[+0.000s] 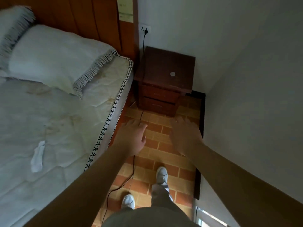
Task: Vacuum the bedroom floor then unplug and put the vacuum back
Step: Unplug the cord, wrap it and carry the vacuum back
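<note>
Brick-patterned floor (164,145) underfoot, and both hands reach ahead with nothing in them. The left hand (132,136) and right hand (185,136) are spread loose, fingers relaxed, in front of the nightstand (168,66). The black plug (146,31) sits in the wall socket (143,28) above it, so the unplugging is not yet done. The cord (133,167) drops behind the nightstand and trails along the bed side of the floor. The vacuum is out of view, so I can't tell whether the floor is finished. This looks like the unplugging step, with stowing left. A paper slip (125,9) on the headboard carries greenish print, too blurred to read.
</note>
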